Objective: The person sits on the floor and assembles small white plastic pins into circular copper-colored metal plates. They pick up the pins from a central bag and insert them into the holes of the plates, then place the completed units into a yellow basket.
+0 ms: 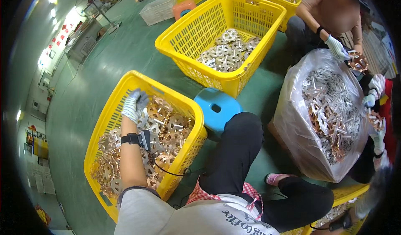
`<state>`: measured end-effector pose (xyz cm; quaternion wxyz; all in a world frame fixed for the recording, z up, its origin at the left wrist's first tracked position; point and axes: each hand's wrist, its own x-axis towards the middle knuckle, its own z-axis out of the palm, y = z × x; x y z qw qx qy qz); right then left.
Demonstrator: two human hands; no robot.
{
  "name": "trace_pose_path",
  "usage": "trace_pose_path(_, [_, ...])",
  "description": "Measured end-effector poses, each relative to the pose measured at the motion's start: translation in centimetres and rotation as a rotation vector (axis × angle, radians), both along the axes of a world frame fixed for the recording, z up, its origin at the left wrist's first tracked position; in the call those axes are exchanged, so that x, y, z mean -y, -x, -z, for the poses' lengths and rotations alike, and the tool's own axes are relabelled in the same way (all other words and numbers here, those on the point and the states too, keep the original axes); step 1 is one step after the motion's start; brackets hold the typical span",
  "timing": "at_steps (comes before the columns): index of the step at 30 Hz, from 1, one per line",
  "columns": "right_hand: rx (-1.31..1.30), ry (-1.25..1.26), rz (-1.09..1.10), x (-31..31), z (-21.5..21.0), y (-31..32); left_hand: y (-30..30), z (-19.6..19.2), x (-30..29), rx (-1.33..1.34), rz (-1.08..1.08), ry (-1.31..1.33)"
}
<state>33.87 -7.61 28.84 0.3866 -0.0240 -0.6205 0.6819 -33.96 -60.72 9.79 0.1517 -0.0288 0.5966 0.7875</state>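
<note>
My left hand [134, 104], in a striped white and grey glove, is over the far side of a yellow plastic basket [133, 77]. Its fingers look stretched and slightly apart, and nothing shows in them. Below and beside it lie many round stamped metal plates [167, 130] with cut-outs, some silver, some copper-toned. A black strap with a small device [143, 140] is on my left wrist, its cable running toward my lap. My right hand is out of view.
A blue stool [217, 108] stands against the basket. Beyond is another yellow basket [184, 53] of plates. At right, co-workers' gloved hands hold copper-toned parts around a plastic-lined sack [290, 122] of metal pieces. Another person's forearm [355, 212] crosses a basket at lower right.
</note>
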Motion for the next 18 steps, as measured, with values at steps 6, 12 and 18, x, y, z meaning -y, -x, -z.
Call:
trace_pose_path(6, [0.217,0.564,0.556,-3.8,13.7,6.4,0.8,14.2,4.0,0.139,0.109,0.758])
trace_pose_path(12, [0.404,0.787,0.497,-4.4,20.1,6.4,-0.5,21.9,1.3,-0.088,0.486,1.623])
trace_pose_path(18, [0.44,0.787,0.407,-5.1,19.8,7.7,0.1,21.9,6.2,0.032,0.155,1.769])
